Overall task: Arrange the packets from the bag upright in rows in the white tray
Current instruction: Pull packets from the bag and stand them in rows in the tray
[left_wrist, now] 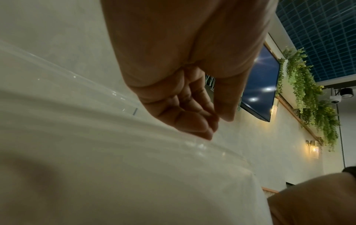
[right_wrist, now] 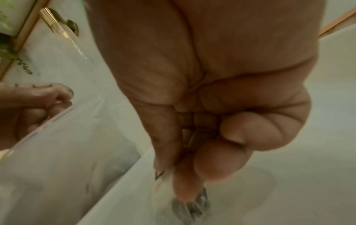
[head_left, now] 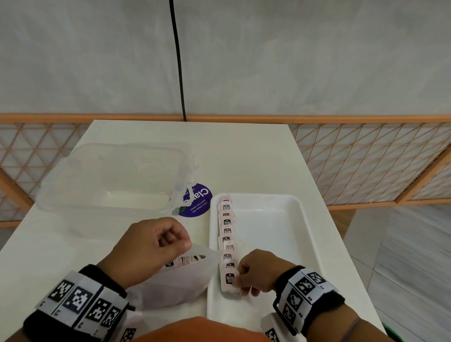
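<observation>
A white tray (head_left: 277, 226) lies on the table (head_left: 248, 159) to the right. Along its left wall stands a row of several pink packets (head_left: 226, 229) with dark labels. My right hand (head_left: 237, 282) pinches the nearest packet (head_left: 229, 280) at the front end of that row; in the right wrist view my right hand (right_wrist: 173, 179) curls over the blurred packet (right_wrist: 192, 205). My left hand (head_left: 183, 243) grips the upper edge of a translucent plastic bag (head_left: 179, 280) left of the tray, with several packets (head_left: 184, 261) showing inside. The left wrist view shows my left hand (left_wrist: 213, 129) above the bag (left_wrist: 115, 167).
A clear plastic lidded box (head_left: 115, 178) sits open at the back left of the table. A round purple sticker (head_left: 197, 202) lies between it and the tray. A wood lattice railing (head_left: 387, 160) runs behind the table. The tray's right part is bare.
</observation>
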The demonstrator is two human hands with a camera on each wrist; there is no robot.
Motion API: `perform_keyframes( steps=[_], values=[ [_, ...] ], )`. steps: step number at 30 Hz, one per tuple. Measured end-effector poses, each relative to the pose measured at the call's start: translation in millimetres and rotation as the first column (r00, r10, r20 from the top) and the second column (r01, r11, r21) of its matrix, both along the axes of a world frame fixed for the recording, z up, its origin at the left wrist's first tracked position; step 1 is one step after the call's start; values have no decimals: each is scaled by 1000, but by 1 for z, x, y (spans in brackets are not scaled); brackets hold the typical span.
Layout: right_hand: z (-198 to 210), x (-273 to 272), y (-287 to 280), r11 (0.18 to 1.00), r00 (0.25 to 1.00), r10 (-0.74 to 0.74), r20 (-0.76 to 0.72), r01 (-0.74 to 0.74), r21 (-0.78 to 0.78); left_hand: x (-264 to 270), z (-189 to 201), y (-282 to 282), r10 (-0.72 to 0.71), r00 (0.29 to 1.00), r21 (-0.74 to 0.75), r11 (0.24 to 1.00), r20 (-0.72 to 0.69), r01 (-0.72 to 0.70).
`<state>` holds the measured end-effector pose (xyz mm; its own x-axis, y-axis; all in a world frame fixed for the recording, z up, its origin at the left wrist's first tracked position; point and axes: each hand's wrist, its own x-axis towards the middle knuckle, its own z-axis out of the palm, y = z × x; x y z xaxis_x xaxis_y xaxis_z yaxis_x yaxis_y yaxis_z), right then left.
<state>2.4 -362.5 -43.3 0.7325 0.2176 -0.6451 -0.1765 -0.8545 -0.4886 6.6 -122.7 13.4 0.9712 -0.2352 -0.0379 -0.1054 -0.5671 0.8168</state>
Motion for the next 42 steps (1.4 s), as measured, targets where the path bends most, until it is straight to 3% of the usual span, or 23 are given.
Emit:
perform_keyframes(
  steps=[5, 8, 11, 14, 17, 20, 23, 29, 36, 42],
  values=[
    [-6, 2, 9, 997, 1000, 7, -4, -8, -76, -3, 6, 2, -150, 988, 228, 962, -28, 152],
    [-7, 3, 10, 992, 999, 34, 15, -32, -118, -3, 6, 6, -250, 963, 455, 849, -103, 269],
    [-6, 3, 11, 992, 990, -47, 136, 62, -107, -2, 1, 7, -260, 953, 583, 756, -152, 299],
    [2, 0, 15, 980, 916, -181, 358, 136, 146, -3, -3, 6, -200, 965, 565, 782, -171, 262],
    [19, -6, 19, 911, 869, -192, 456, -15, 412, -3, -7, 6, -201, 966, 585, 769, -160, 257],
    [26, -12, 24, 935, 830, 84, 552, -257, 244, -5, -12, 5, -254, 956, 624, 727, -144, 287],
    [23, -12, 27, 941, 758, 250, 602, -337, 33, -7, -16, 1, -279, 950, 642, 705, -137, 300],
    [22, -10, 30, 940, 716, 274, 643, -341, -21, -2, -36, -1, -217, 974, 651, 730, -68, 209],
    [18, -5, 31, 953, 742, 214, 635, -301, 32, 2, -36, 1, -208, 977, 717, 687, 39, 117],
    [18, -4, 29, 960, 775, 152, 613, -262, 94, 4, -23, 12, -187, 976, 456, 882, 116, 115]
  ],
)
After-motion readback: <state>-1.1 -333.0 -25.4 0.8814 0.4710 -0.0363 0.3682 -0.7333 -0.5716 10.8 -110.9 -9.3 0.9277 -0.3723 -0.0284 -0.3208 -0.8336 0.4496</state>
